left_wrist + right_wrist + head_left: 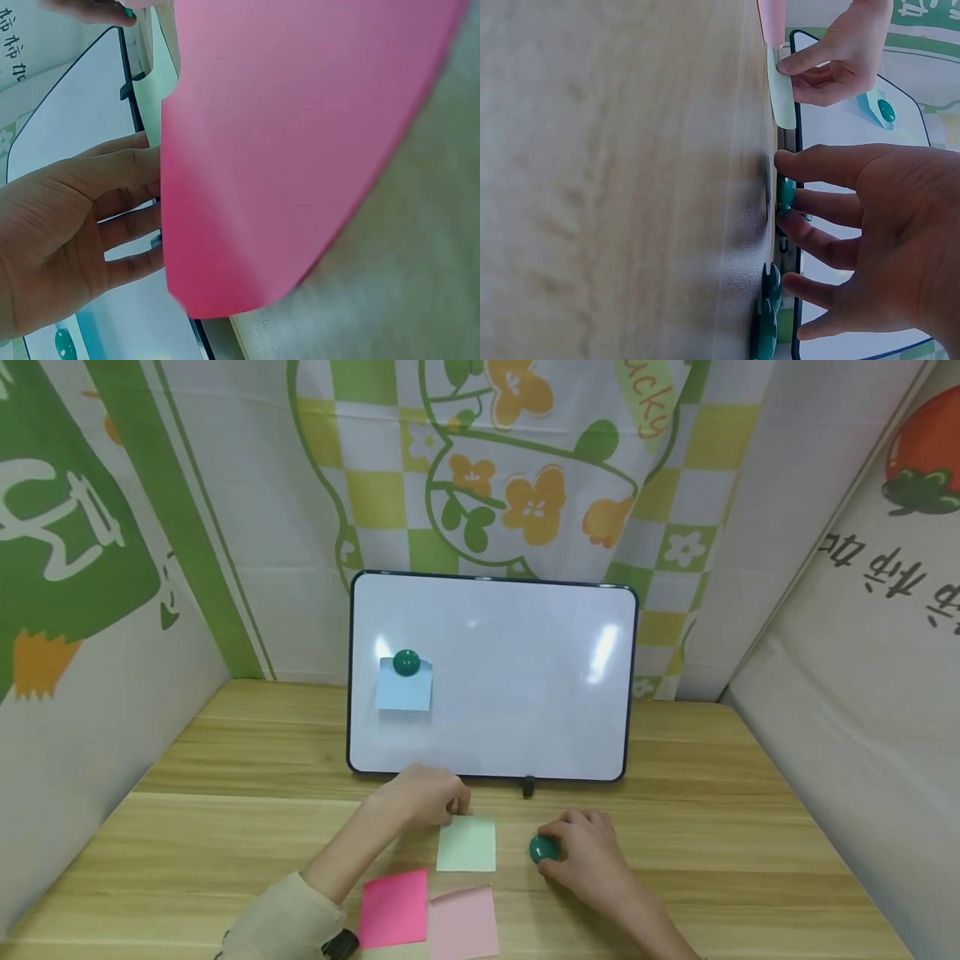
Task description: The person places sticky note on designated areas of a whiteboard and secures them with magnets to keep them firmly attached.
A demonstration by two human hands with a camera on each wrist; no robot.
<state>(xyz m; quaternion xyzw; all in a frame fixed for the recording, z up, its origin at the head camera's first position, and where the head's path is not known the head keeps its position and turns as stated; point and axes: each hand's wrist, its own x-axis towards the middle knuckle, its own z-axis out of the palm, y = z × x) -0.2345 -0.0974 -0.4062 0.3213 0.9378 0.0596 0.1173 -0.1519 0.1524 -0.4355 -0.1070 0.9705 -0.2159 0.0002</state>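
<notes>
My left hand (429, 795) pinches the far edge of a light green sticky note (467, 845) lying in front of the whiteboard; in the right wrist view its thumb rests on the note (781, 97). My right hand (592, 860) grips a round green magnet (543, 849) between thumb and fingers, close over the table to the right of that note. Nearer to me lie a bright pink sticky note (393, 909) and a pale pink one (465, 923). Pink paper (285, 135) fills much of the left wrist view and hides the left fingertips.
A whiteboard (525, 685) with a dark frame leans at the back of the wooden table (712, 827). On its left side a green magnet (407, 662) holds a light blue note (403, 689). More green magnets (766, 322) lie beside my right hand. Printed curtains surround the table.
</notes>
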